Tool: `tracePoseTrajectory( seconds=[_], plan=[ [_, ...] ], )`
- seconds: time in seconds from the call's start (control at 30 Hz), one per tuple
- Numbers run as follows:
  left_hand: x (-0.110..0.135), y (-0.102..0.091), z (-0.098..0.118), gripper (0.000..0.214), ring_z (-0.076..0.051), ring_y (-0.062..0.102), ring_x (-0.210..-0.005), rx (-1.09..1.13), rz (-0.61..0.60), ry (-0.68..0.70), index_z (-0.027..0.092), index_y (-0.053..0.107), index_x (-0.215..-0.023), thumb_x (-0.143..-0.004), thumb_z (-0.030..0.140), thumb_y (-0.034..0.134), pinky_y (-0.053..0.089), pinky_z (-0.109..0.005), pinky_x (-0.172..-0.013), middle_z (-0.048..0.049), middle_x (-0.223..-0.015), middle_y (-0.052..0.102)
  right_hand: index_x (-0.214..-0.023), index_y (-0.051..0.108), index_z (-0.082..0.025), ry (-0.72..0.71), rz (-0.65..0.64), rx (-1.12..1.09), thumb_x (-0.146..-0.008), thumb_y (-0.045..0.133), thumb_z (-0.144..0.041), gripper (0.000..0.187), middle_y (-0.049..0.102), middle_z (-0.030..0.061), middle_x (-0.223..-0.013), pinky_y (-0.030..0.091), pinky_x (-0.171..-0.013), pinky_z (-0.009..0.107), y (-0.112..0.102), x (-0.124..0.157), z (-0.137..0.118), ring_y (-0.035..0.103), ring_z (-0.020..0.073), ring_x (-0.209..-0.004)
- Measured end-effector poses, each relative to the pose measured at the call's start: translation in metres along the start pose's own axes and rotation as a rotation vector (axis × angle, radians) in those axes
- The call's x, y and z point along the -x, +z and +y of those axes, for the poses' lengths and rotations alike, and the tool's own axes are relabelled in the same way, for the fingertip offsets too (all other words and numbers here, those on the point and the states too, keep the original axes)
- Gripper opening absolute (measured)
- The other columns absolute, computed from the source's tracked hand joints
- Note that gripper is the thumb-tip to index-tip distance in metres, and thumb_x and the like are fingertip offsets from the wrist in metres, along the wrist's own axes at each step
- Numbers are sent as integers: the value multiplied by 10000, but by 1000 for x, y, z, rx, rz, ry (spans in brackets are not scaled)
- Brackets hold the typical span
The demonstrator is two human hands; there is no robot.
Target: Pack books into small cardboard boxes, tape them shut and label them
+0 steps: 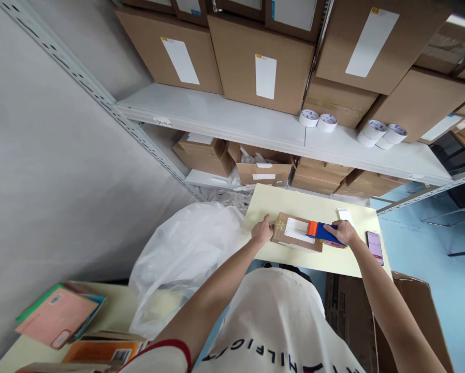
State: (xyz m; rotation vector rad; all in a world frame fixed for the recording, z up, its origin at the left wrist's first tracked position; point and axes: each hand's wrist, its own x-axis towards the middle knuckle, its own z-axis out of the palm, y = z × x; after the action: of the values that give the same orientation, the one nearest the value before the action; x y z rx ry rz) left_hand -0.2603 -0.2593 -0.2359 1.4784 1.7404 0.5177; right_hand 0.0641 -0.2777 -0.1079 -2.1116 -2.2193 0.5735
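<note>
A small brown cardboard parcel [281, 234] with a white label lies on a pale yellow table [294, 204]. My left hand [262, 230] is closed against the parcel's left end, holding it down. My right hand [343, 231] grips a tape dispenser [322, 232] with a blue body and an orange head. The dispenser's orange head rests on the right part of the parcel's top, beside the label.
A phone [374, 245] and a white slip [345, 214] lie on the table's right side. Shelves behind hold cardboard boxes [256, 62] and tape rolls [318, 119]. A big clear plastic bag [186, 254] sits left. Books [57, 316] lie on a near table; an open carton [411, 311] stands at right.
</note>
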Motion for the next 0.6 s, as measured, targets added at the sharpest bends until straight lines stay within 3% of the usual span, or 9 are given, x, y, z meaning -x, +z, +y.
tracePoseTrajectory(
  seconds=[0.07,0.17,0.3,0.37,0.47,0.53,0.6],
  plan=[
    [-1,5,-3,547,-256,643,-1128,29,3,18,178,463,-1402,-877,320,526,477,-368,-931,-137,-1166,708,-533,600,-229,4,-5,2,-846,416,-675,575,629,50,-555,352,-547,289,-1,2,-1,572,181,-556],
    [1,19,-5,520,-209,573,-1250,92,-34,67,195,394,-1460,-984,392,320,459,-330,-986,-126,-1361,600,-494,539,-230,3,-6,1,-843,418,-675,578,605,50,-532,343,-542,289,-3,4,-4,546,177,-540],
    [17,27,-8,601,-197,512,-1320,143,-181,163,241,174,-1550,-1004,492,191,445,-336,-1008,-125,-1486,471,-474,464,-236,20,-32,7,-849,390,-677,583,570,47,-510,333,-551,295,-7,3,-6,522,176,-529],
    [26,20,-5,803,-259,359,-1428,48,-218,252,194,41,-1564,-942,622,315,382,-403,-1075,-181,-1571,302,-481,468,-237,25,-53,13,-851,382,-676,581,573,51,-519,339,-566,299,-8,2,-6,535,183,-546],
    [31,8,18,1357,-406,11,-1492,-235,-173,503,90,-6,-1550,-598,799,652,152,-563,-1163,-254,-1612,13,-500,507,-232,32,-85,26,-853,396,-667,571,601,61,-554,352,-581,298,-10,0,-6,565,193,-580],
    [27,4,40,1445,-433,-58,-1482,-400,-188,683,83,74,-1544,-468,801,719,24,-602,-1162,-252,-1613,-6,-513,532,-228,43,-108,38,-855,401,-666,571,612,63,-563,363,-578,293,-12,-1,-7,578,196,-594],
    [21,6,60,1348,-426,11,-1486,-509,-237,752,96,173,-1527,-496,764,729,-6,-599,-1161,-248,-1609,85,-532,554,-224,47,-134,51,-860,397,-669,575,620,59,-572,371,-574,285,-14,-2,-11,590,198,-609]
  ],
)
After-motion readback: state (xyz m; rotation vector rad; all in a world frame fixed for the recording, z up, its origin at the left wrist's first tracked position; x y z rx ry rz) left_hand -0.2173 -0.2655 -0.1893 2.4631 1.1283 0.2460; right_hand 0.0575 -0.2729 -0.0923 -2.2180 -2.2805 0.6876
